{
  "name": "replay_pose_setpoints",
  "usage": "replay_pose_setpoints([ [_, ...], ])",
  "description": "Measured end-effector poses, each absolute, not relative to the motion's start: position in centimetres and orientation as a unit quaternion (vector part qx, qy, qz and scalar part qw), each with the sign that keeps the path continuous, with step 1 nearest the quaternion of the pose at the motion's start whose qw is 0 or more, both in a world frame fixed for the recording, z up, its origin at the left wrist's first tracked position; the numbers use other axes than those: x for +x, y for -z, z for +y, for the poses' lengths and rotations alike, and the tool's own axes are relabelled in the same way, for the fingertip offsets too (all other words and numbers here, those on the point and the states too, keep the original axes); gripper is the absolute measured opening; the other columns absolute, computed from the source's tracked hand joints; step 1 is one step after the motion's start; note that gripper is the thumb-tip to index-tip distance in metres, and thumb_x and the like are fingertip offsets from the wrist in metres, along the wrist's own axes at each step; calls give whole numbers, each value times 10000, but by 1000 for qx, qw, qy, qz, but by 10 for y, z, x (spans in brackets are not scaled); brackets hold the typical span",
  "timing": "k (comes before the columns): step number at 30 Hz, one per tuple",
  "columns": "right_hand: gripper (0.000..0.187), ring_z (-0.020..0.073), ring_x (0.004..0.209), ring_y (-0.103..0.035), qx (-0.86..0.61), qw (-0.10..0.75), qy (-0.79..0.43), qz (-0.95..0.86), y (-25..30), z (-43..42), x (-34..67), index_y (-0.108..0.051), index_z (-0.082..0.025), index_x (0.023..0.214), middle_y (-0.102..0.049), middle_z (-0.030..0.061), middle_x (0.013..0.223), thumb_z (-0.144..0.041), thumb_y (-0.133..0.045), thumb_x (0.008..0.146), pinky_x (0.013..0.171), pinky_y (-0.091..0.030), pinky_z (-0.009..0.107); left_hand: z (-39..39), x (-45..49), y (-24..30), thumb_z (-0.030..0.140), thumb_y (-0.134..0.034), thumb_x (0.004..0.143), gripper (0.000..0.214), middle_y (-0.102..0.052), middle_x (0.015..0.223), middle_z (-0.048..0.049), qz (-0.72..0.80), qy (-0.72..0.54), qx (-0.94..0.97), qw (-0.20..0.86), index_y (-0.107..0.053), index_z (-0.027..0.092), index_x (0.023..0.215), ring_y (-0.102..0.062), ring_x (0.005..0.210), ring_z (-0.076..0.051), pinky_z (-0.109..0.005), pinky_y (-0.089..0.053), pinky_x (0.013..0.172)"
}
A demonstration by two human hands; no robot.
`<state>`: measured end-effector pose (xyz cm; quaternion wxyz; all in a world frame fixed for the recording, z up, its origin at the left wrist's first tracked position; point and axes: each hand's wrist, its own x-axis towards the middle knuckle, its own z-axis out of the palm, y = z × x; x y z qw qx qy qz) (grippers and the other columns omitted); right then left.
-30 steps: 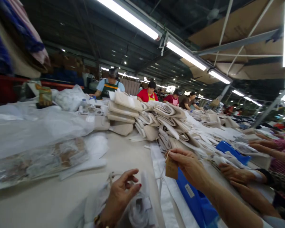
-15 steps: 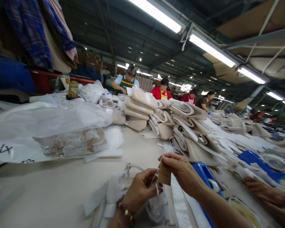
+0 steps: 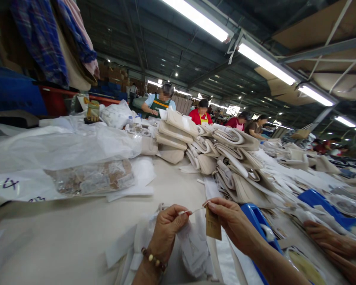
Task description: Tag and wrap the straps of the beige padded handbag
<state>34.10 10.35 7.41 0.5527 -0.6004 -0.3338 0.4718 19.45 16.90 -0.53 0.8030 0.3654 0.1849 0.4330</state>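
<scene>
A brown cardboard hang tag (image 3: 213, 225) dangles below the fingers of my right hand (image 3: 230, 217), which pinches it at its top by the string. My left hand (image 3: 170, 225) is closed on the other end of the white string (image 3: 197, 209), and the string is stretched between the two hands. Under my hands lies a pale item wrapped in white tissue and clear plastic (image 3: 194, 251); its shape is partly hidden by my left hand and wrist.
Folded beige pieces (image 3: 178, 132) are stacked ahead, with more rolled ones (image 3: 237, 158) beside them. A plastic bag of small packets (image 3: 95, 178) lies left. At right are a blue tape dispenser (image 3: 255, 221) and another person's hands (image 3: 332, 237). Several co-workers stand beyond.
My left hand has drawn the string out to the left, so it is now taut. My right hand has come slightly lower and right with the hang tag.
</scene>
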Motion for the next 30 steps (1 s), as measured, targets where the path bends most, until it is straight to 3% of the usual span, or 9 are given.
replay_pose_setpoints([
  [5, 289, 112, 652, -539, -571, 549, -517, -326, -72, 94, 342, -691, -163, 756, -645, 5, 713, -345, -812, 566, 633, -392, 225, 171, 192, 5, 354, -738, 656, 184, -643, 778, -29, 188, -457, 380, 782, -700, 174, 663, -549, 777, -139, -231, -412, 733],
  [7, 321, 114, 667, -569, -553, 550, -534, -328, -71, 90, 344, -681, -169, 801, -664, 7, 744, -306, -828, 551, 647, -413, 225, 172, 190, 2, 346, -731, 656, 172, -622, 954, -49, 187, -480, 394, 761, -705, 176, 650, -510, 980, -184, -246, -387, 837],
  [9, 363, 117, 680, -593, -544, 549, -539, -335, -69, 85, 347, -668, -170, 847, -679, 13, 769, -271, -837, 542, 658, -433, 226, 173, 189, 1, 341, -728, 652, 164, -585, 979, -46, 194, -509, 403, 736, -707, 179, 639, -471, 1038, -195, -245, -376, 857],
  [15, 438, 107, 568, -572, -559, 547, -493, -382, -64, 76, 357, -636, -192, 928, -673, 7, 714, -230, -835, 540, 509, -430, 198, 174, 187, -1, 338, -770, 609, 191, -592, 624, -7, 184, -513, 356, 759, -697, 162, 622, -507, 638, -107, -211, -403, 660],
  [17, 381, 118, 617, -587, -581, 549, -429, -421, -65, 73, 358, -646, -203, 925, -677, 16, 743, -257, -814, 587, 548, -446, 206, 172, 186, -3, 371, -765, 612, 217, -594, 532, -6, 171, -490, 336, 786, -691, 168, 627, -499, 534, -97, -208, -400, 573],
  [21, 117, 124, 659, -557, -624, 506, -234, -547, -72, 70, 350, -665, -196, 743, -625, 13, 705, -291, -727, 710, 619, -434, 220, 170, 184, -6, 358, -771, 612, 201, -613, 513, -3, 147, -449, 301, 828, -670, 185, 627, -513, 469, -87, -172, -372, 472],
  [23, 135, 119, 638, -525, -624, 505, -190, -566, -73, 69, 342, -638, -190, 671, -580, 3, 667, -290, -715, 720, 605, -418, 220, 170, 183, -7, 346, -774, 619, 206, -619, 511, -14, 134, -435, 295, 840, -666, 172, 633, -526, 465, -86, -163, -382, 470],
  [27, 218, 148, 720, -595, -586, 539, -427, -429, -63, 70, 323, -626, -193, 792, -646, 18, 764, -323, -754, 673, 665, -460, 251, 170, 182, -8, 352, -764, 642, 216, -625, 504, -23, 115, -434, 277, 850, -657, 165, 655, -530, 439, -87, -162, -396, 455],
  [30, 369, 143, 653, -611, -513, 538, -577, -338, -51, 73, 310, -642, -161, 908, -683, 44, 717, -311, -791, 605, 630, -459, 246, 169, 183, -10, 342, -773, 632, 215, -626, 515, -13, 115, -443, 253, 852, -649, 168, 657, -546, 449, -100, -182, -426, 463],
])
